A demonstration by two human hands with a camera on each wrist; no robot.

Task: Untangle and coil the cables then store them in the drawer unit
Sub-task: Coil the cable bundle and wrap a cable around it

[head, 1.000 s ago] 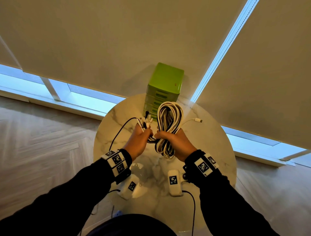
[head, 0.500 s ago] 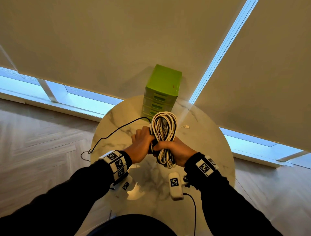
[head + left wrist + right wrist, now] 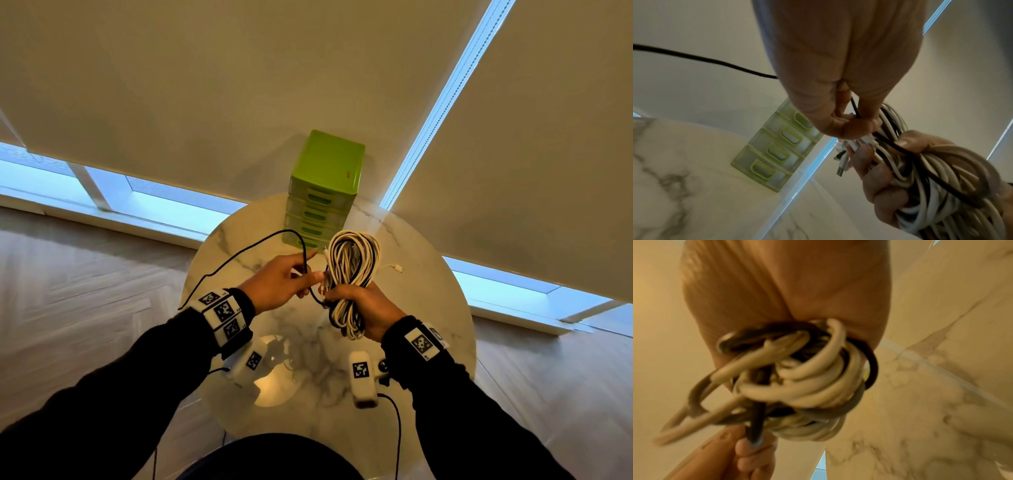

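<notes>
My right hand (image 3: 359,305) grips a coiled bundle of white and black cables (image 3: 352,263) around its middle, held above the round marble table (image 3: 428,274). My left hand (image 3: 291,281) pinches a loose black cable (image 3: 239,255) that runs from the bundle out to the left and off the table edge. In the left wrist view the black cable (image 3: 705,59) passes between my fingers (image 3: 840,128), and several plug ends (image 3: 841,162) stick out of the bundle (image 3: 931,186). The right wrist view shows the loops (image 3: 797,378) packed under my palm. The green drawer unit (image 3: 323,192) stands behind, drawers closed.
A white plug end (image 3: 397,268) lies on the table right of the bundle. The table sits against blind-covered windows (image 3: 205,85), with wooden floor (image 3: 85,291) around it. Tagged white devices (image 3: 361,373) hang below my wrists.
My left hand has opened away from the bundle to the left, drawing the black cable out with it. The bundle in my right hand has stayed put.
</notes>
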